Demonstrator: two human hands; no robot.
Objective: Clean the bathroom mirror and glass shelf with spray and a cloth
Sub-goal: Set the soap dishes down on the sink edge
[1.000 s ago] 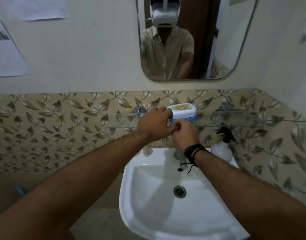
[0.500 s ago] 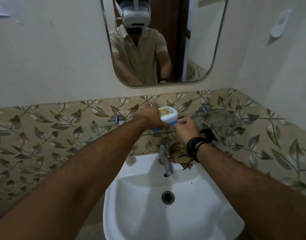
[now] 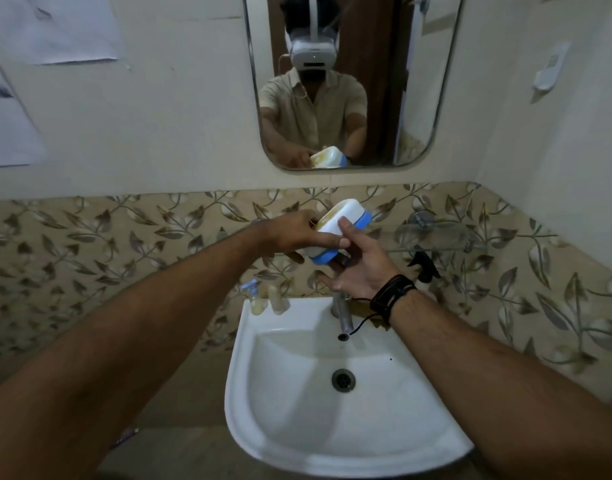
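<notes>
A rounded mirror [image 3: 425, 98] hangs on the wall and reflects a person in a beige shirt. Below it, a glass shelf [image 3: 436, 233] runs along the leaf-patterned tiles. A white soap box with a blue base [image 3: 349, 213] is raised off the shelf and tilted. My left hand [image 3: 294, 233] grips its left side. My right hand [image 3: 360, 268] supports it from below, thumb on its front. A spray bottle with a black trigger [image 3: 424, 268] stands under the shelf, to the right of my right wrist. No cloth is in view.
A white basin [image 3: 332, 434] with a metal tap [image 3: 344, 317] sits directly below my hands. Two small bottles [image 3: 259, 301] stand on the basin's back left corner. Paper sheets [image 3: 72, 29] hang on the left wall, and a white holder [image 3: 550, 69] on the right wall.
The soap box has come up off the glass shelf and tipped over to the left, held between both hands. My view has tilted up, showing more of the mirror.
</notes>
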